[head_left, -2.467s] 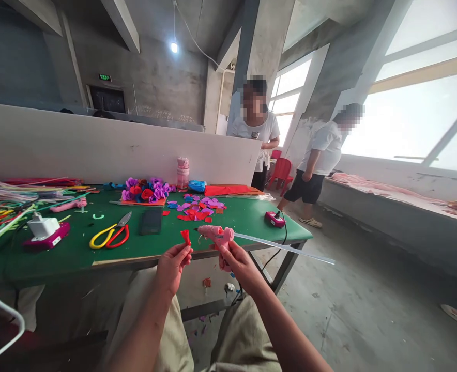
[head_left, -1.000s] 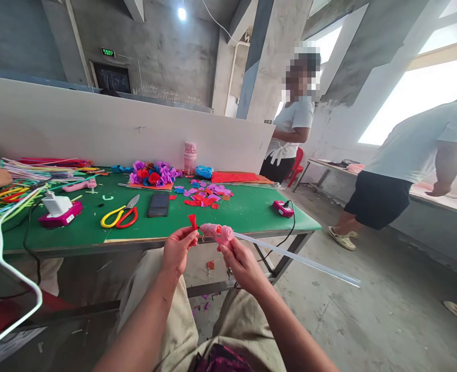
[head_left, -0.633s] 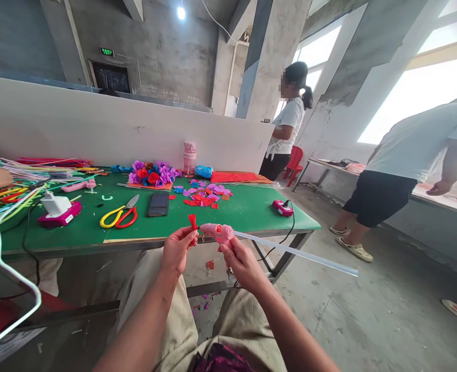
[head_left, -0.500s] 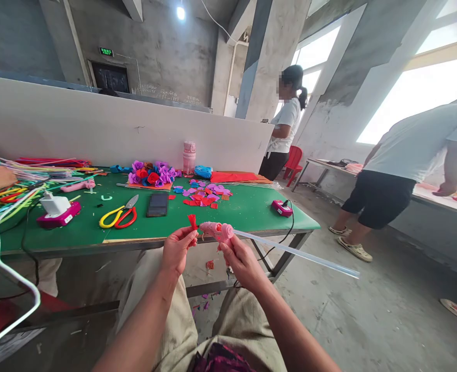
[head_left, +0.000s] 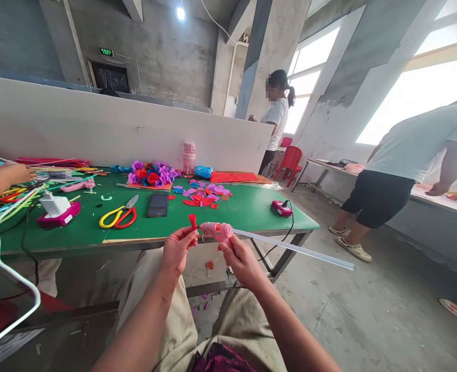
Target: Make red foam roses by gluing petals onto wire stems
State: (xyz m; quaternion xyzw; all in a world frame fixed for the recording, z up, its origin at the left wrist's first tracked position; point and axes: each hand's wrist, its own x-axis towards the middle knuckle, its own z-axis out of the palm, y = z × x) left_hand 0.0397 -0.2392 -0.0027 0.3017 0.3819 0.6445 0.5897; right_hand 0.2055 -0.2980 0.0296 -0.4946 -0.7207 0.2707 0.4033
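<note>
My left hand [head_left: 178, 250] pinches a small red paper piece [head_left: 193, 221], holding it up just in front of the table edge. My right hand [head_left: 239, 258] grips a pink glue gun [head_left: 216, 230] whose nozzle points left, close to the red piece. A long clear glue stick [head_left: 294, 249] juts from the back of the gun to the right. Both hands are over my lap, below the green table [head_left: 247, 212].
On the table lie yellow-and-red scissors [head_left: 118, 216], a dark phone [head_left: 157, 204], cut paper petals [head_left: 205, 195], finished paper flowers [head_left: 151, 175], a pink bottle [head_left: 189, 156] and a pink power adapter [head_left: 282, 207]. Another person's hand [head_left: 13, 173] reaches over coloured sticks at left. Two people stand at right.
My hands have hardly moved; the glue stick's far end has tilted up slightly. The person at the back has stepped left and turned away, and the hand at left has shifted over the sticks.
</note>
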